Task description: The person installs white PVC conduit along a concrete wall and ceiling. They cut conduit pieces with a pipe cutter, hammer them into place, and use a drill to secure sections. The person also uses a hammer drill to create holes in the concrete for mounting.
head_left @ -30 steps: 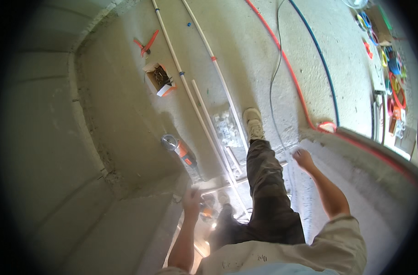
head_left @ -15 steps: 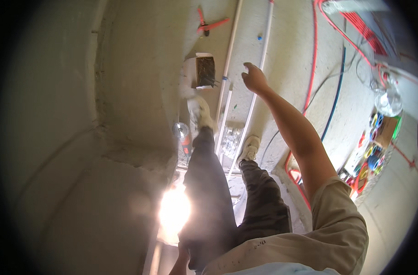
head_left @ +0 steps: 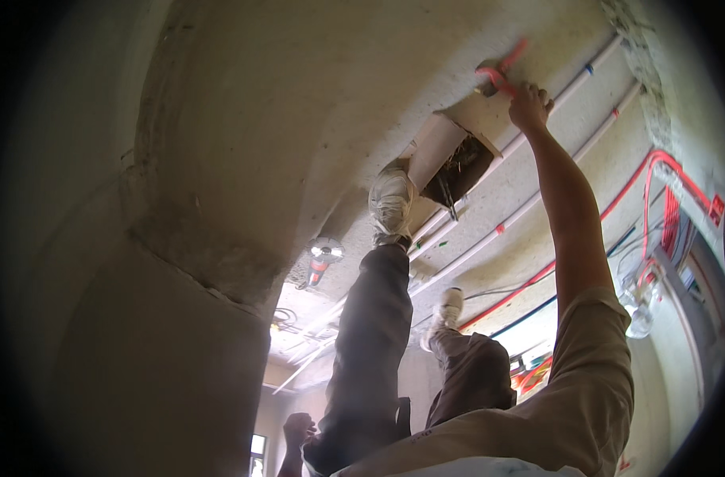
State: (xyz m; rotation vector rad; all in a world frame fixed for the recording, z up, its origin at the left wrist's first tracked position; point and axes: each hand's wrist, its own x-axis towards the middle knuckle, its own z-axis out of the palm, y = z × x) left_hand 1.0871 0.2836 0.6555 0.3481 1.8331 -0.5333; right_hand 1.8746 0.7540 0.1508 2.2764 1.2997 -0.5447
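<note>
My right hand (head_left: 529, 107) reaches to the red-handled tool (head_left: 492, 73) on the concrete floor, its fingers curled on one handle. Just below it is an open cardboard box (head_left: 432, 151) with dark, thin pieces inside, beside my left shoe (head_left: 390, 199). My left hand (head_left: 299, 427) hangs low by my left leg, fingers curled; I cannot make out whether it holds anything.
An angle grinder (head_left: 320, 262) lies left of my leg. Pale pipes (head_left: 520, 212) run diagonally along the floor past my right shoe (head_left: 448, 308). Red conduit (head_left: 676, 164) is at right, near a clear plastic container (head_left: 639, 318). A bare wall (head_left: 100, 334) stands left.
My right hand has moved forward and up onto the red-handled tool. My left foot has stepped forward beside the box. The view has tilted and shifted closer to the box.
</note>
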